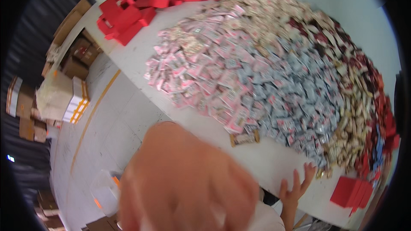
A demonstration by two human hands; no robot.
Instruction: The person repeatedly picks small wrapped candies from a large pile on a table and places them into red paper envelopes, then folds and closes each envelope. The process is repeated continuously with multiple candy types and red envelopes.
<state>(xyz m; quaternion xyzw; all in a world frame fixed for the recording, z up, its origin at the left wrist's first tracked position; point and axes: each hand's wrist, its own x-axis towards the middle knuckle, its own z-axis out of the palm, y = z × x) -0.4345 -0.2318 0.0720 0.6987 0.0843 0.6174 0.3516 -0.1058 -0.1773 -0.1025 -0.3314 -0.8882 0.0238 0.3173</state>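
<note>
My left hand (184,175) is very close to the camera, large and smeared by motion. Its back shows, but its fingers do not, so what it might hold is hidden. Low on the right, my right hand (294,190) has its fingers spread and nothing in them, at the near edge of the white table (192,122). Just beyond its fingertips lie small grey-blue packets (295,98). Pink and white packets (209,77) are heaped to their left. A single gold-ended wrapped bar (245,138) rests apart, in front of the heap.
Cream packets (265,8) lie at the back, with gold and brown ones (353,132) on the right. Red boxes (124,21) are piled at the far left of the table. Another red box (351,191) stands near right. Cartons (64,96) sit on the floor at left.
</note>
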